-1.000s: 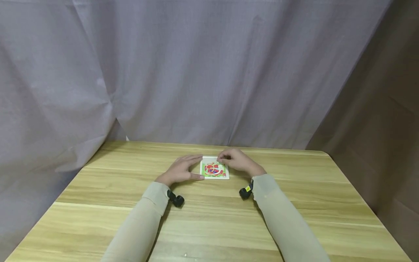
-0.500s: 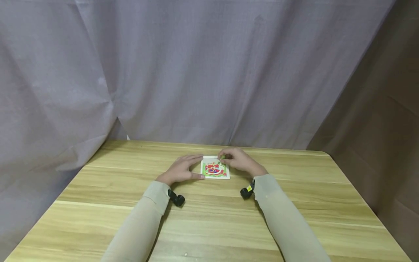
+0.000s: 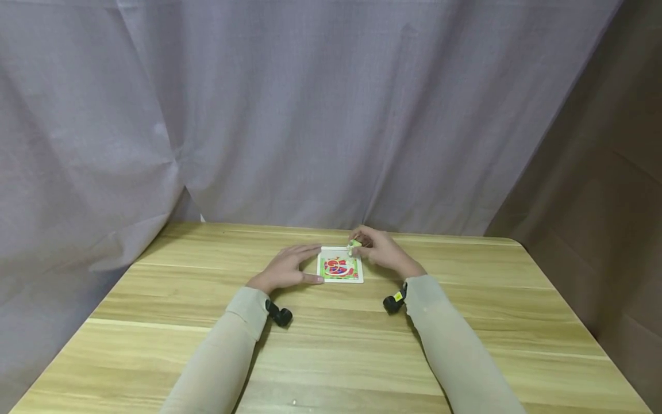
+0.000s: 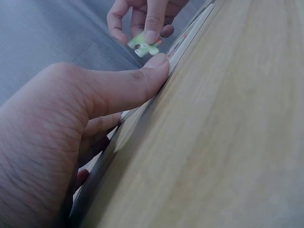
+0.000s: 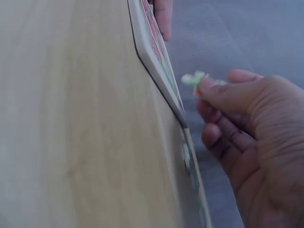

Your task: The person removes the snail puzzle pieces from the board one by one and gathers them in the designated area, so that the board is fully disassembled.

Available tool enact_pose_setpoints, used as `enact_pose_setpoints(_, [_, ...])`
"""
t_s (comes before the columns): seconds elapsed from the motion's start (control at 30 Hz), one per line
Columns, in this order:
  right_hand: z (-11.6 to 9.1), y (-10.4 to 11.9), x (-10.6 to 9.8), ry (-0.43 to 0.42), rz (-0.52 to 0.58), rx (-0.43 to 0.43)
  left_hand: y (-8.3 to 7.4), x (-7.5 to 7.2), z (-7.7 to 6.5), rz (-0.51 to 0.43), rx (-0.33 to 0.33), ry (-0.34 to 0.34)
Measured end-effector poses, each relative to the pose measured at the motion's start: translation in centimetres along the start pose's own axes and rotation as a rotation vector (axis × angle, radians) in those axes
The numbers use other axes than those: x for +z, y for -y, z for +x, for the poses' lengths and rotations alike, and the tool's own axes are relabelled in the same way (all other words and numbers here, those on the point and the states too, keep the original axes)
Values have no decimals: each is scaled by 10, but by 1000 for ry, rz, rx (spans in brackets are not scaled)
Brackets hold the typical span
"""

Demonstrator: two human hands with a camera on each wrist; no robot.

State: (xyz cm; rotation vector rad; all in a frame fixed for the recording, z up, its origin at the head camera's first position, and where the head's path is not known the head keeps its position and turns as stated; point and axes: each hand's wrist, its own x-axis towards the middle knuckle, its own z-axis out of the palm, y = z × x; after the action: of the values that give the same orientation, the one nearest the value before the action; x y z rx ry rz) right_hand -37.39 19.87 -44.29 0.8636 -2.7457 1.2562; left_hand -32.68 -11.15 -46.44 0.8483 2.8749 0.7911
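Observation:
A jigsaw puzzle (image 3: pixel 339 268) in a white-rimmed square tray (image 3: pixel 341 281) lies flat on the table, printed in red, green and white. Its far part shows bare grey. My right hand (image 3: pixel 383 251) pinches a green and white puzzle piece (image 3: pixel 354 246) between thumb and fingers, raised above the tray's far right corner. In the left wrist view, the same piece (image 4: pixel 143 45) shows its knobs beneath the right thumb. My left hand (image 3: pixel 286 268) rests along the tray's left side, fingers extended at the far corner and thumb at the near one.
Several loose puzzle pieces (image 5: pixel 186 156) lie on the wooden table (image 3: pixel 331 345) beside the tray in the right wrist view; the right hand hides them from the head camera. A grey curtain (image 3: pixel 310 115) hangs behind the table's far edge, and a darker curtain (image 3: pixel 595 201) at the right.
My right hand has lifted and shifted slightly right, away from the puzzle, and the pinched piece now shows more fully. The left hand and the tray stay in place.

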Motion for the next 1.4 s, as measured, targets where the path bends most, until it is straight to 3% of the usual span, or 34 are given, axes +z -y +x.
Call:
enact_pose_setpoints(0.17, [-11, -21, -13, -83, 187, 73, -2, 2, 2, -2, 4, 6])
enact_pose_setpoints(0.43, [-50, -64, -55, -197, 217, 172, 1, 4, 2, -3, 7, 9])
enact_pose_setpoints(0.57, [-64, -74, -68, -221, 179, 178, 4, 2, 2, -6, 11, 2])
enact_pose_setpoints(0.77, [-74, -76, -72, -185, 137, 172, 6, 2, 1, 1, 17, 0])
enact_pose_setpoints(1.4, [-74, -80, -67, -180, -60, 186, 9, 4, 1, -3, 15, -3])
